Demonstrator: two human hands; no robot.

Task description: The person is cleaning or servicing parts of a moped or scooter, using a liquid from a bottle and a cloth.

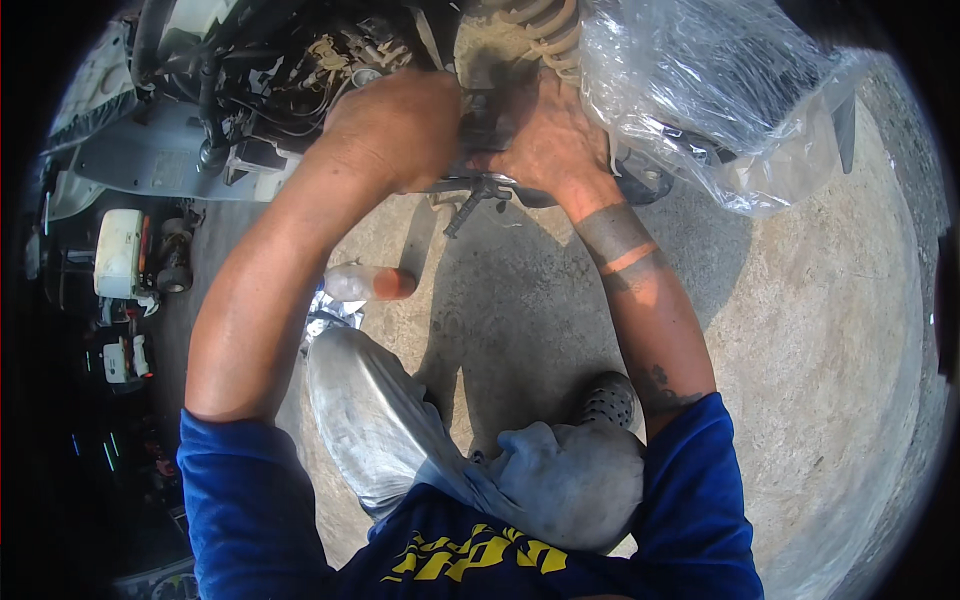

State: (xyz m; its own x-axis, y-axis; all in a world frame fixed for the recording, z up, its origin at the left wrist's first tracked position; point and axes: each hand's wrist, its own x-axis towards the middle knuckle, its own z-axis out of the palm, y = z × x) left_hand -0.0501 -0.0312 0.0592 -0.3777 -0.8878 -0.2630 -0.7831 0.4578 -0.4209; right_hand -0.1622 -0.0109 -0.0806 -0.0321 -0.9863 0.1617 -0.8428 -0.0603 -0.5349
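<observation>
My left hand (400,125) is closed in a fist beside the exposed engine and wiring (320,75) of a motorbike. Its fingertips, and anything in them, are out of sight. Close by on the right, my right hand (555,130) is bent around a dark part (488,118) of the machine, thumb on the left and fingers on the far side. I cannot make out what that part is. A coil spring (545,30) rises just beyond this hand. Under the two hands, a black footpeg or lever (465,212) sticks out over the floor.
Clear plastic wrap (700,100) covers the seat-like part at the upper right. On the concrete floor (800,330) lies a clear bottle with an orange-red end (370,283), next to crumpled foil (330,315). White and dark machine parts (120,253) stand at the left.
</observation>
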